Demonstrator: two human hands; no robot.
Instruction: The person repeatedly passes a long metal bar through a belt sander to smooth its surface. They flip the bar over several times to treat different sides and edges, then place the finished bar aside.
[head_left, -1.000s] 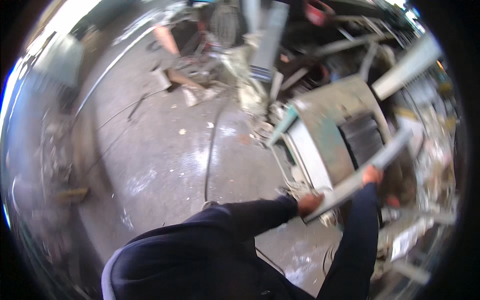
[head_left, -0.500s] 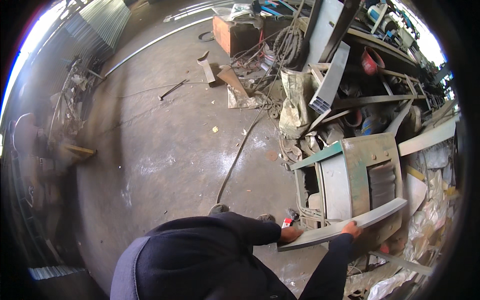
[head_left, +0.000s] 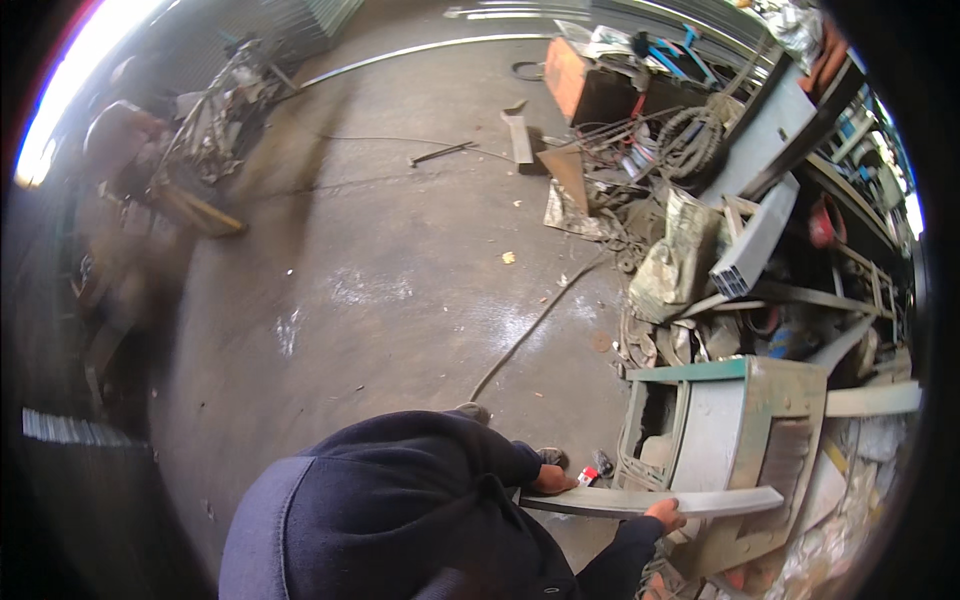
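Observation:
A long pale-grey metal bar [head_left: 600, 500] lies across both hands, in front of my body at the lower right. My left hand [head_left: 553, 480] is closed around it near its left end. Farther right along the bar, my right hand [head_left: 667, 513] grips it at the near edge. The bar's right end reaches over the front of a worn metal cabinet [head_left: 775, 420] with green edges; I cannot tell whether they touch. Just beyond my left hand is a small red-and-white object [head_left: 588, 478] on the floor.
Stacked metal profiles [head_left: 755, 240], a dirty pale sack [head_left: 675, 255] and a red bucket-like thing [head_left: 826, 222] crowd the right side. A cable [head_left: 535, 325] runs over the concrete floor toward my shoe [head_left: 474, 410]. An orange box [head_left: 566, 80] stands farther off.
The view has turned, so the surroundings sit farther right and lower. The bar has shifted left relative to the cabinet and tilts less; both hands keep their grip.

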